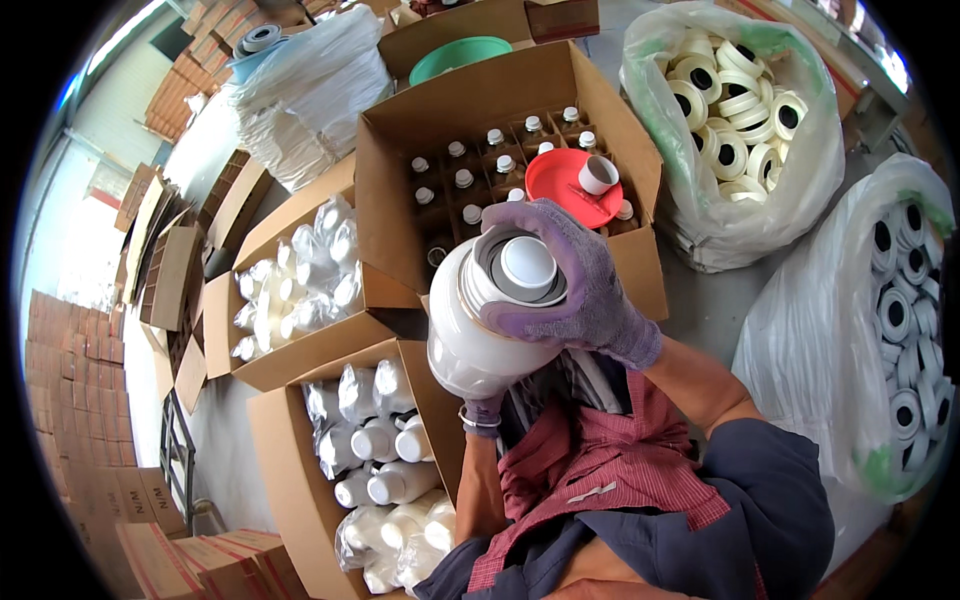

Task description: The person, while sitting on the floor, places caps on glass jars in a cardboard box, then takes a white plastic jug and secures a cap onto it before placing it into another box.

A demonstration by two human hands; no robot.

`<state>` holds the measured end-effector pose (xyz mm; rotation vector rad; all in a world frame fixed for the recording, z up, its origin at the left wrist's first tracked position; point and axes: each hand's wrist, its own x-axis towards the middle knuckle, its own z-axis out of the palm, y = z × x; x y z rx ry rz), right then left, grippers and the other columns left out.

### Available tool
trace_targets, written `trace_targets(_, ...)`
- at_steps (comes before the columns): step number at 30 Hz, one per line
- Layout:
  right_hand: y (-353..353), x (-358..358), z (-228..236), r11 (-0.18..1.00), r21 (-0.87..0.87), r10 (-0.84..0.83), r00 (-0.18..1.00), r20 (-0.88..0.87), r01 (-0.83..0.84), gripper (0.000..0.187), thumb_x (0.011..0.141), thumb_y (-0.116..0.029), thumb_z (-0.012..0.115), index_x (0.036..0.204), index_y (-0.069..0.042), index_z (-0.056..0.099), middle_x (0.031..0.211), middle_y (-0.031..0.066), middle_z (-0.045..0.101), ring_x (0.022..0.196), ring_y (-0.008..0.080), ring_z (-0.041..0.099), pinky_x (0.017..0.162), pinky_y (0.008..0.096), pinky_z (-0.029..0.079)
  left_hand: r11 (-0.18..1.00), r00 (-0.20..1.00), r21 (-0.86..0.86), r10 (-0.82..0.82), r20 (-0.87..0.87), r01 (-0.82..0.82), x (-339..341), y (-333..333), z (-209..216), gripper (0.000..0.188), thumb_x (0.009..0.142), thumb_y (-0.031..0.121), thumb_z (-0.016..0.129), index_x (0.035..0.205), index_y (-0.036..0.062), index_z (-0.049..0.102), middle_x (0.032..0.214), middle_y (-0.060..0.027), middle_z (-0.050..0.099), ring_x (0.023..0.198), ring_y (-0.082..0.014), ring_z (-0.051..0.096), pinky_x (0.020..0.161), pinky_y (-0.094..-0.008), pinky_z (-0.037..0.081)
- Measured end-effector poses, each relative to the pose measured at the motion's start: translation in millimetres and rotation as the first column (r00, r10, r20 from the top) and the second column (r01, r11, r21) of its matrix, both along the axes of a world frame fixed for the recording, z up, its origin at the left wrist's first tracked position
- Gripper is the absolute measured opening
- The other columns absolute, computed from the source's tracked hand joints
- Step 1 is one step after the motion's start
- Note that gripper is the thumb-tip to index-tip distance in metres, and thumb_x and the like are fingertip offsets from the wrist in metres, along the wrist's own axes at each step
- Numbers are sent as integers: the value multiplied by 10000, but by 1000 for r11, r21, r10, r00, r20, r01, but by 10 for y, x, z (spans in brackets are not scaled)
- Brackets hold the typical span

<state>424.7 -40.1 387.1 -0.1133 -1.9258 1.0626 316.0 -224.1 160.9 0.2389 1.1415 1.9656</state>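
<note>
A large white flask (470, 345) is tilted up in front of me, its round white stopper (528, 262) facing the camera. Around the stopper sits a grey collar ring (487, 262). My right hand (590, 275), in a grey-purple glove, is closed around the flask's neck and collar, thumb and fingers on opposite sides. Under the flask's lower end is my left hand (483, 413), also gloved; the flask hides its fingers. Just beyond stands a divided carton (395, 240) of white-capped bottles, with a red dish (550, 180) holding a small white cup-like part (598, 175) on top.
On the left, two open cartons (290, 430) (330, 340) hold plastic-wrapped white flasks. Clear bags of white rings (690, 235) and grey-white rings (800, 330) stand at the right. A green basin (460, 58) and a white sack (310, 110) are farther off. Stacked cartons (80, 370) line the left.
</note>
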Motion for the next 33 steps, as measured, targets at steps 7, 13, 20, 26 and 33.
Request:
trace_targets(7, -24, -216, -27, 974, 88, 204, 978, 47, -208, 648, 628, -306, 850, 1132, -13, 567, 970, 107, 628, 890, 253, 628, 826, 352, 492, 999, 997, -36, -15, 72, 18, -101, -170, -203, 551, 773, 84, 693, 1285, 61, 489, 1162, -107, 585, 1059, -227, 596, 879, -362, 492)
trace_targets(13, 223, 139, -515, 920, -145, 353, 930, -98, -364, 885, 575, -380, 892, 1256, 34, 506, 1201, 159, 561, 1115, 251, 546, 963, 388, 416, 993, 999, -120, 3, -49, -9, -524, -257, -95, 542, 758, 89, 700, 1264, 65, 510, 1129, -103, 599, 1032, -231, 609, 858, -362, 498)
trace_targets(20, -595, 1343, -1412, 972, -236, 70, 959, 275, -4, 795, 737, -205, 801, 1376, -33, 362, 1281, 144, 478, 1243, 263, 451, 1033, 372, 376, 822, 634, -436, -563, -530, 366, -1360, 149, 1334, 531, 740, 94, 708, 1241, 71, 535, 1090, -97, 615, 1000, -236, 625, 834, -362, 506)
trace_targets(26, 2, 2076, -860, 997, 61, 3, 838, 546, -44, 211, 848, -193, 622, 1001, -48, 614, 993, 124, 618, 982, 293, 595, 908, 382, 467, 531, -538, -810, -619, -572, 249, 232, 816, 1782, 561, 703, 258, 735, 1225, 156, 560, 1009, -147, 587, 903, -347, 627, 778, -405, 515)
trace_targets(33, 1880, 4806, -269, 289, 501, -774, -109, 624, 816, 384, 885, -269, 623, 1198, -50, 580, 1195, 143, 617, 1127, 261, 576, 955, 367, 448, 544, -253, -748, -717, -649, 379, -120, 710, 1320, 474, 752, 273, 700, 1166, 63, 606, 981, -147, 592, 882, -319, 609, 800, -370, 495)
